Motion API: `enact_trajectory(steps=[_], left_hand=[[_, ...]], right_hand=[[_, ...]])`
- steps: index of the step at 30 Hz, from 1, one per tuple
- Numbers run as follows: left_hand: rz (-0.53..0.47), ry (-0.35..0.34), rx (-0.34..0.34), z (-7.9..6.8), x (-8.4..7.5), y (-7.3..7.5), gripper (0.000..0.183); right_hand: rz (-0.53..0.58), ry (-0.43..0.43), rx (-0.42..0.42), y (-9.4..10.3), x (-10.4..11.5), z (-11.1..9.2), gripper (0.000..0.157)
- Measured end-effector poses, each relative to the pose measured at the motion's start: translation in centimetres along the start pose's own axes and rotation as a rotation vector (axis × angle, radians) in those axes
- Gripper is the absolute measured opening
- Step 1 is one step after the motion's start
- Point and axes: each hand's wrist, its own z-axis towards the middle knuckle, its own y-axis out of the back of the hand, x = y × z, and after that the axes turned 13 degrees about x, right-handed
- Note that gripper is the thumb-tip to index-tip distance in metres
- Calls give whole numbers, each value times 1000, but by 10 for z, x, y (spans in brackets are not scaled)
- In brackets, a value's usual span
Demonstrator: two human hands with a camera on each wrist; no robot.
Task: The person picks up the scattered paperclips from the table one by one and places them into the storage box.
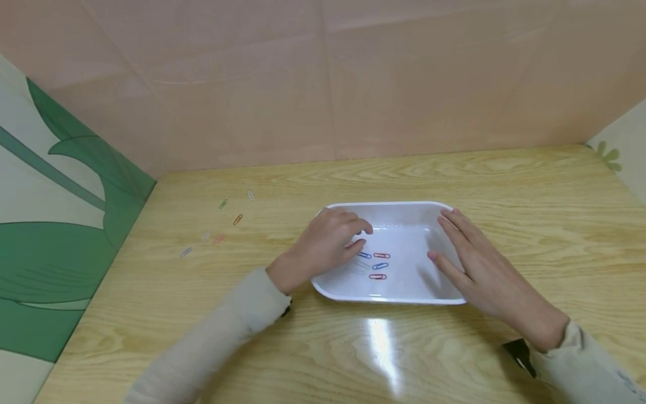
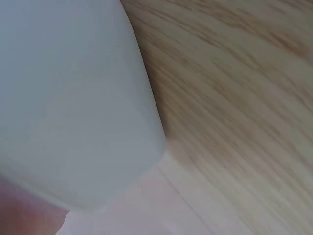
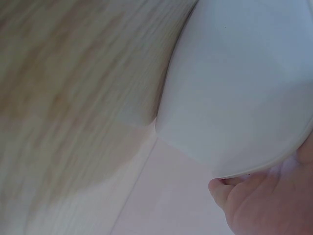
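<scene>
A white rectangular tray lies on the wooden table. Inside, towards its left, are several paper clips, among them a red paper clip and a blue paper clip. My left hand reaches over the tray's left rim, fingers loosely bent and thumb apart from the forefinger; no clip shows between them. At the right rim is my right hand, its fingers straight and its thumb spread over the tray. The right wrist view shows those fingers right at the rim, from outside.
Several loose paper clips lie on the table left of the tray, including a green paper clip, a dark red paper clip and a pink paper clip. A pinkish sheet stands behind the table, and a green-patterned panel on the left.
</scene>
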Motion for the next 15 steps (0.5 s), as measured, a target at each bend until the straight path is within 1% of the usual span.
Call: enact_trajectory(steps=[3, 10, 15], left_hand=[[-21, 13, -10, -4, 3, 3, 17], [-6, 39, -57, -16, 14, 12, 19], [-36, 42, -94, -25, 20, 16, 20]], right_hand=[[-2, -7, 1, 0, 0, 0, 70], [-3, -6, -1, 0, 0, 0, 70], [-4, -4, -2, 0, 0, 0, 70]])
